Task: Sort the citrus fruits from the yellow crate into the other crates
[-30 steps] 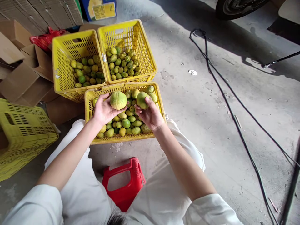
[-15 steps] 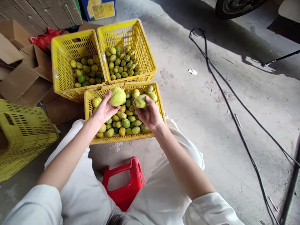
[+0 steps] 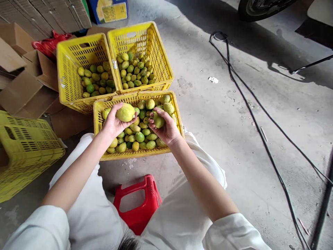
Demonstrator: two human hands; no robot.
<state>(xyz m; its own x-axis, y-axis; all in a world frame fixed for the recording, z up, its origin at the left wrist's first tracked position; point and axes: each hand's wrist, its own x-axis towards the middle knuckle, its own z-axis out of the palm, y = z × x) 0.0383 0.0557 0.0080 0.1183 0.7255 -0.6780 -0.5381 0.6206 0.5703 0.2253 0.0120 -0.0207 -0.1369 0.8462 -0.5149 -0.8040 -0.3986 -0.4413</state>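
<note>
From where I stood, both fruits in hand were out over the near crate (image 3: 137,155). The left hand (image 3: 111,122) was curled around a large yellow-green fruit (image 3: 125,112) above the left part of the near crate, thumb along the top and fingers beneath. The right hand (image 3: 168,128) gripped a green fruit (image 3: 158,121) above the right part of the near crate, with the fingers hiding some of its skin. The two stayed apart from each other. Below them more fruit (image 3: 139,136) lay loose in the near crate, and behind it stood a left rear crate (image 3: 70,69) and a right rear crate (image 3: 163,52), each with fruit in it. A red stool (image 3: 149,205) was on the person's side of the near crate.

To my eye the large fruit looked firm and thick-rinded, with some weight, yet light enough for one palm. Its broad middle seemed the best place to take hold, thumb on one side and fingers spread under the other. The green one looked easier to close a hand around. Neither seemed brittle, though I guessed a hard knock could bruise the rind. The curved skin might have rolled under a fingertip pinch, so a cupped palm seemed safer.
</note>
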